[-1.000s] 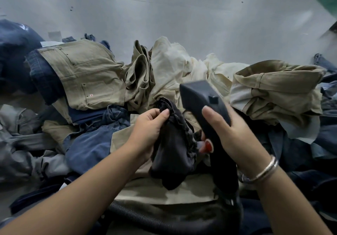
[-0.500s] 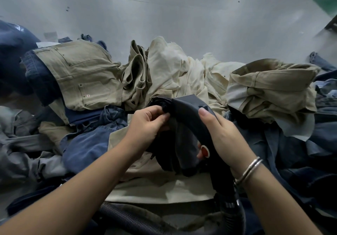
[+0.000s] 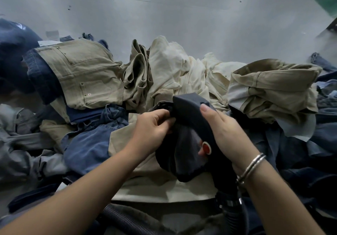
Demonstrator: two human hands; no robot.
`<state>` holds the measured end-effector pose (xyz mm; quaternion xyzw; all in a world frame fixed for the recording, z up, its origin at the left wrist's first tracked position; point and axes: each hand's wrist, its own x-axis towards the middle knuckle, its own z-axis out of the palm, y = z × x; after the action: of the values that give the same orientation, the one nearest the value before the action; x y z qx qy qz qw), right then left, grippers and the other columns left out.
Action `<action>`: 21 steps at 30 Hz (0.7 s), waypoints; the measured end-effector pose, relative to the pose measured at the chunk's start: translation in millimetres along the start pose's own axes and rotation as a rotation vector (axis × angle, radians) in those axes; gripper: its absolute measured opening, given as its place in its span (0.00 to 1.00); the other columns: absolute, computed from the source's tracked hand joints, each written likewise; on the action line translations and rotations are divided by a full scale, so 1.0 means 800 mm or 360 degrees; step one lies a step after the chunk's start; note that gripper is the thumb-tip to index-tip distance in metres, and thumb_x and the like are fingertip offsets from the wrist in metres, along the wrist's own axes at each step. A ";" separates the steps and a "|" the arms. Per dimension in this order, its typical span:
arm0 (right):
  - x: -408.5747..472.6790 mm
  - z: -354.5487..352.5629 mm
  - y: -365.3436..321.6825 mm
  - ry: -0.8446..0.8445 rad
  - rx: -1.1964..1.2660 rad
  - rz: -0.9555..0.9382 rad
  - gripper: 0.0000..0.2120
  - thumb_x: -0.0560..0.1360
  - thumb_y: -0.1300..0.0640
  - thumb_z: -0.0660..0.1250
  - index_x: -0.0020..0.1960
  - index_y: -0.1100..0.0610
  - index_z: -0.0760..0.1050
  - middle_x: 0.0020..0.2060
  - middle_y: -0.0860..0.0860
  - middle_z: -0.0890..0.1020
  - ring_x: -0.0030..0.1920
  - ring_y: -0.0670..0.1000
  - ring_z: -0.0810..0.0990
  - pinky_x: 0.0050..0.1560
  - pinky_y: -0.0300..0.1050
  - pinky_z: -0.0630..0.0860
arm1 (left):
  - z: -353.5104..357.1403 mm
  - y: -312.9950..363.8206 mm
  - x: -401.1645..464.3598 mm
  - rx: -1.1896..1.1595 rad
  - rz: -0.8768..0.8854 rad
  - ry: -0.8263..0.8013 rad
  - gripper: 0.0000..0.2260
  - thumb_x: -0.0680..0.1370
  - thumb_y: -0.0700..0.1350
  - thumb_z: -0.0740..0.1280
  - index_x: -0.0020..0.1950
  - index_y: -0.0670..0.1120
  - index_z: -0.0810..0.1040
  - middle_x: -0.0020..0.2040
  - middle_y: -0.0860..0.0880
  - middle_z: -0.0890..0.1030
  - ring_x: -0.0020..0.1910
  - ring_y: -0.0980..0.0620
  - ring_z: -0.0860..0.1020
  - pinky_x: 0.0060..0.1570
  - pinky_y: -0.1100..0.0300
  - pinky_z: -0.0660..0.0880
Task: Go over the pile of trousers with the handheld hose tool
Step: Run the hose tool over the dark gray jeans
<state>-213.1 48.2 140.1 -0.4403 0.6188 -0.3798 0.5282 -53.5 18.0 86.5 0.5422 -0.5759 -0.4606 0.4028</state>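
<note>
A pile of trousers (image 3: 94, 78) in khaki, cream and blue denim covers the table in front of me. My right hand (image 3: 224, 131) grips the dark handheld hose tool (image 3: 191, 107), thumb near its red button (image 3: 206, 148). The tool's head points down and to the left into a black piece of cloth (image 3: 182, 154). My left hand (image 3: 153, 127) pinches the upper edge of that black cloth right at the tool's head. The tool's ribbed black hose (image 3: 127, 222) runs along the bottom of the view.
A grey tabletop (image 3: 182, 16) stretches beyond the pile. Cream trousers (image 3: 173, 67) lie behind my hands, a bunched khaki pair (image 3: 273, 87) to the right, dark denim (image 3: 300, 162) at the right and far left.
The tool's head has tipped down from upright and pushed into the black cloth. My left hand has stayed on the cloth's edge and drawn it up to the head.
</note>
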 end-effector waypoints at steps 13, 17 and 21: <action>-0.002 -0.002 -0.010 0.0027 0.0062 -0.0030 0.16 0.76 0.44 0.62 0.41 0.54 0.80 0.27 0.55 0.77 0.24 0.51 0.75 0.23 0.42 0.73 | -0.005 -0.005 0.002 -0.0063 -0.0089 -0.0089 0.04 0.77 0.34 0.66 0.46 0.38 0.81 0.40 0.41 0.83 0.40 0.50 0.79 0.42 0.54 0.76; 0.010 -0.037 -0.020 0.0309 0.0170 -0.0126 0.20 0.77 0.41 0.60 0.51 0.59 0.76 0.32 0.57 0.76 0.26 0.53 0.75 0.27 0.46 0.75 | -0.009 -0.006 -0.004 -0.0248 -0.0212 -0.0202 0.07 0.78 0.33 0.62 0.43 0.41 0.76 0.39 0.43 0.77 0.40 0.50 0.75 0.43 0.55 0.72; 0.000 -0.040 -0.011 0.0071 0.0169 0.0056 0.27 0.70 0.36 0.62 0.51 0.59 0.77 0.33 0.60 0.77 0.27 0.55 0.76 0.27 0.46 0.75 | -0.007 0.001 0.004 -0.0952 -0.0578 -0.0187 0.11 0.79 0.33 0.54 0.44 0.44 0.73 0.39 0.44 0.77 0.40 0.50 0.77 0.43 0.58 0.74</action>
<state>-243.3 45.4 153.4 -0.3921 0.6171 -0.4124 0.5435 -48.9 14.2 88.8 0.4664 -0.3318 -0.7034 0.4215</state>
